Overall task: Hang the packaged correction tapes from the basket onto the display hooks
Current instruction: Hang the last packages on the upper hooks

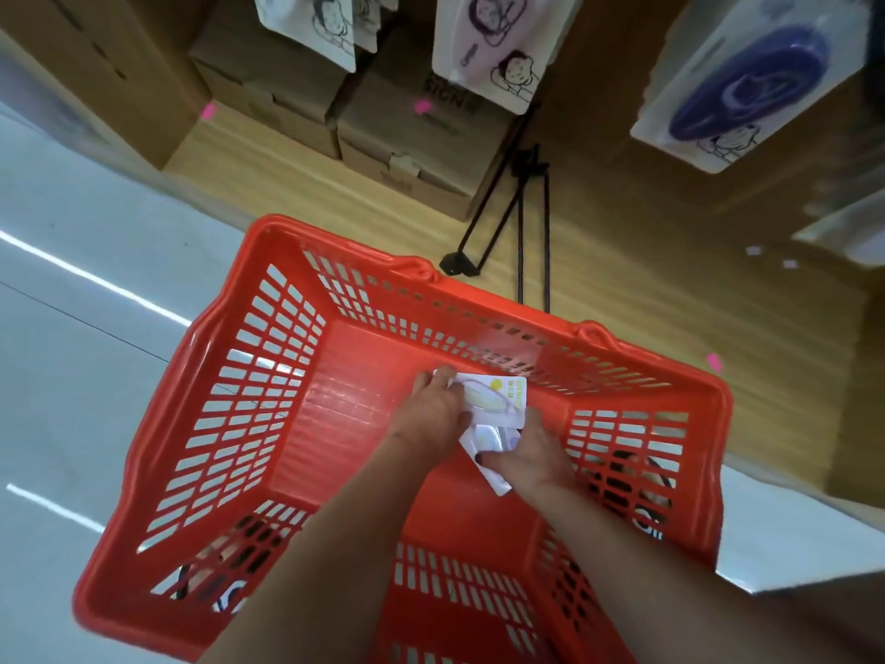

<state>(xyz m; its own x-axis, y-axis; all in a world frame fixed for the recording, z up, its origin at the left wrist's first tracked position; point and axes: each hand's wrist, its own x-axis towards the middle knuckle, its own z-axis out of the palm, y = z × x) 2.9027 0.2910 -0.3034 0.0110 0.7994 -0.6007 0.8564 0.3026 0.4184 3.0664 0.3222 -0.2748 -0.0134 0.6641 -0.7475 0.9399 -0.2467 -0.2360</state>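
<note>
A pale tiled floor (72, 376) fills the left of the view, meeting a wooden display base (598, 261) that runs across the top and right. On that base stand stacked cardboard boxes (412, 131), blurred, their print unreadable except for small pink stickers. The red plastic basket (249, 424) with slatted walls sits below the camera on the floor; its near rim is cut off by the bottom edge. Above, three hanging packages (747, 83) with cartoon figures dangle into the frame, their tops cropped, so the hooks that carry them cannot be seen; the right one shows a dark purple shape. Black wire display hooks (522, 218) lie on the wooden base just beyond the basket's far rim. Both forearms reach down into the basket. The left hand (431, 414) rests over the left end of a yellow packaged correction tape (498, 395) at the far part of the basket floor, fingers curled onto the card; how firm the hold is cannot be told. The right hand (531, 452) holds a purple packaged correction tape (488, 440) just beneath it, thumb pressed across the card, the other fingers hidden behind it. The two packs overlap, and the lower one's print is too blurred to read.
</note>
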